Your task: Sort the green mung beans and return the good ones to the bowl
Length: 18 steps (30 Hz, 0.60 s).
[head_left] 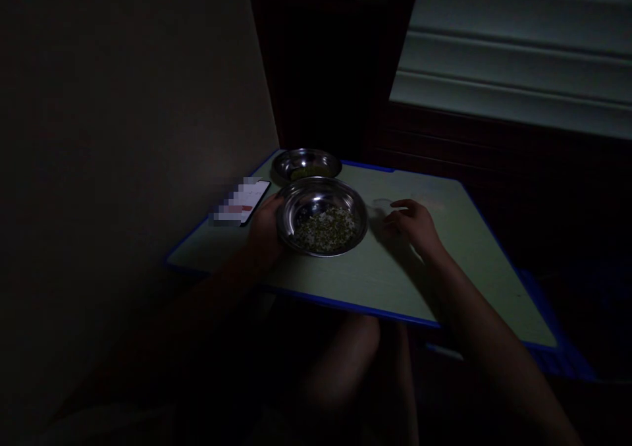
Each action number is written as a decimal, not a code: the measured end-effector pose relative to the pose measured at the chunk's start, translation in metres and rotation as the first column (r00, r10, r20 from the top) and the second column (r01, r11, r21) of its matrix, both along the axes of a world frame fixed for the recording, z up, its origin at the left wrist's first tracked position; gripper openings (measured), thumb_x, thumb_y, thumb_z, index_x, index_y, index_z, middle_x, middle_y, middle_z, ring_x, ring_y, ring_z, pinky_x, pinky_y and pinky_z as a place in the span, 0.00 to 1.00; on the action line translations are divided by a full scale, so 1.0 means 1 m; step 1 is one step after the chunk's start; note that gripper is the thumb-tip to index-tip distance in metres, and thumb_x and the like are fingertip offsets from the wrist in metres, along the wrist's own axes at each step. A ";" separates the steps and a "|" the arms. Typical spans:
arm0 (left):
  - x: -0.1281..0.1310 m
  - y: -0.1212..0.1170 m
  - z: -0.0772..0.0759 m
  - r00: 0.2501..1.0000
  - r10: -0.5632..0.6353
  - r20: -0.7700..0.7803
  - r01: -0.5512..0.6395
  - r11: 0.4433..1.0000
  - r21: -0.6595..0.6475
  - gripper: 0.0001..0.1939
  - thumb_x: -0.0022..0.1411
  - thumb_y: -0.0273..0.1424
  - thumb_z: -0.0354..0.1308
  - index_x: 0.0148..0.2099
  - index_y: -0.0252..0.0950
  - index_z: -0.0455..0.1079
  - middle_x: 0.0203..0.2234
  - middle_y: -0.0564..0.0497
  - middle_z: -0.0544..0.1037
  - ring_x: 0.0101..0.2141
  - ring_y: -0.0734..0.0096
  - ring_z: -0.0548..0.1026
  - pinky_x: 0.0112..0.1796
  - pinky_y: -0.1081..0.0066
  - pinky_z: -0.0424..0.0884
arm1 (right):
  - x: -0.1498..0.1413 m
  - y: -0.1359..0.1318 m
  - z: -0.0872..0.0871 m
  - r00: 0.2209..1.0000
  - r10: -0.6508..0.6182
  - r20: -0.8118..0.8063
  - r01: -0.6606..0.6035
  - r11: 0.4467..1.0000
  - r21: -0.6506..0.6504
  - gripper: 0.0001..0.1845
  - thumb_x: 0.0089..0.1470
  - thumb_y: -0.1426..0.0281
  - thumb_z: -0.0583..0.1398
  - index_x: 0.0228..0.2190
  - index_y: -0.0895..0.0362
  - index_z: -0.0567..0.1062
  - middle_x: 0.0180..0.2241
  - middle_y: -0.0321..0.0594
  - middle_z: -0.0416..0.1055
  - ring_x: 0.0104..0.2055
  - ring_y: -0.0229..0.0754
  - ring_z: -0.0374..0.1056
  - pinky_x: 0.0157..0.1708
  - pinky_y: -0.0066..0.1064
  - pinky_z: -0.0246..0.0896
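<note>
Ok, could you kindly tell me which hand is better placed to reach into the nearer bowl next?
Probably the right hand: it seems free, beside the nearer bowl, while the left hand holds that bowl's side.

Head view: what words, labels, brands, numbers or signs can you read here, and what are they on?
No text can be read.
Phone screen: faint marks, partly covered by pixelated blocks, too small and blurred to read.
Table: a faint patch near the far right, too dim to tell whether it is print.
Front bowl and rear bowl: no lettering visible.
</note>
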State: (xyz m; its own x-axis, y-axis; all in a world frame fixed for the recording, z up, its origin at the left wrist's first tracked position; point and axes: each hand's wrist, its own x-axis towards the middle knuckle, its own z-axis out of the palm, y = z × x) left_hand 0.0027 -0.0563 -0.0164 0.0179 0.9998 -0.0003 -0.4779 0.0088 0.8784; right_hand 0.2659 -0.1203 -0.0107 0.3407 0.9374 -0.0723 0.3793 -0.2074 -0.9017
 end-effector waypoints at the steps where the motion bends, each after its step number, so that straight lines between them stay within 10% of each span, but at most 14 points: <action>1: 0.003 0.002 0.002 1.000 -0.012 0.023 0.012 1.000 0.023 0.09 0.53 0.30 0.59 0.37 0.34 0.73 0.32 0.49 0.78 0.32 0.70 0.74 0.36 0.70 0.71 | 0.001 0.001 0.001 1.000 0.010 -0.017 -0.011 0.999 -0.031 0.20 0.59 0.63 0.58 0.51 0.58 0.69 0.48 0.44 0.69 0.44 0.43 0.70 0.41 0.42 0.69; 18: 0.022 0.041 0.013 0.997 -0.015 0.076 -0.002 0.975 0.223 0.11 0.52 0.27 0.59 0.40 0.33 0.75 0.38 0.48 0.79 0.39 0.68 0.74 0.45 0.69 0.69 | -0.012 0.000 -0.004 0.974 0.150 -0.168 -0.181 0.966 -0.184 0.19 0.59 0.63 0.59 0.50 0.58 0.69 0.48 0.45 0.69 0.44 0.44 0.70 0.41 0.42 0.69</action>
